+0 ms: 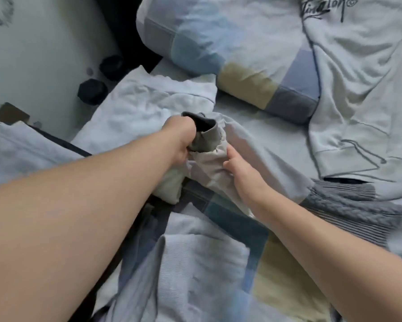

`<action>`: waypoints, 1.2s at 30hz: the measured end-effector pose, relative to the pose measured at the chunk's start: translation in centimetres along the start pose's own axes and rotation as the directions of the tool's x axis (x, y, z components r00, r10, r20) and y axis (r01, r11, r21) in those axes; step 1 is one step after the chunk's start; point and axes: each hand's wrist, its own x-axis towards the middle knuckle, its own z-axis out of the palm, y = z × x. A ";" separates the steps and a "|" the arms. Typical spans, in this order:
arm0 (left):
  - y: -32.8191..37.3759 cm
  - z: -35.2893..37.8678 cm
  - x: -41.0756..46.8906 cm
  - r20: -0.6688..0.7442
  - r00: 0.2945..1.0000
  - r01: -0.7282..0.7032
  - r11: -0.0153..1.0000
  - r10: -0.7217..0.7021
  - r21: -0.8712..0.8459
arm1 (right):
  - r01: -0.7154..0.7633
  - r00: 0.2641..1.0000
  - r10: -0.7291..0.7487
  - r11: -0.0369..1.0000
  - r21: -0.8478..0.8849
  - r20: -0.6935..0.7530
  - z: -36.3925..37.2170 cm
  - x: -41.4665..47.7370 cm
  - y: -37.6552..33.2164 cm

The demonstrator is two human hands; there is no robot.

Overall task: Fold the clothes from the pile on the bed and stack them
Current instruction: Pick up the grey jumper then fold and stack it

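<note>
Left hand: fist closed on the grey ribbed cuff. The fingers are hidden behind the cloth, but the grip looks full. Right hand: thumb and curled fingers pinch the beige sleeve just below the cuff seam, so the two hands are close together.

Likely reason for the hold: two grip points on either side of the seam let the sleeve be tensioned and straightened, or pulled right side out, before any fold. Can't tell which.

Location: the sleeve is held just above the patchwork bed cover, mid-bed, and more beige cloth is bunched under the left wrist.

Orientation: the long axis runs diagonally, with the cuff end far-left and the body end trailing near-right under the right forearm. The cuff mouth opens up and away from the person, dark inside.

Around it:
- White garment lies just beyond the left hand.
- Patchwork pillow sits at the head of the bed.
- White sweatshirt with a script print is laid flat at far right.
- Grey cable-knit is beside the right forearm.
- Pale blue knit lies nearest the person.

No stack is evident yet, so this looks like an early stage of the task.
</note>
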 end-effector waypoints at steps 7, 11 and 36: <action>1.0 -4.9 1.7 -0.101 0.994 -0.039 0.998 0.043 0.041 | -0.079 0.995 0.085 0.989 -0.126 0.049 3.5 4.0 -1.3; 0.1 -3.8 1.5 0.110 0.987 -0.158 0.859 0.119 0.487 | -0.059 0.995 0.044 0.983 -0.173 -0.087 2.1 3.7 -1.6; -8.7 16.9 -1.4 0.851 0.495 -0.788 -0.322 0.175 0.525 | -0.326 0.943 0.132 0.191 -0.926 -0.305 -28.1 -9.2 4.9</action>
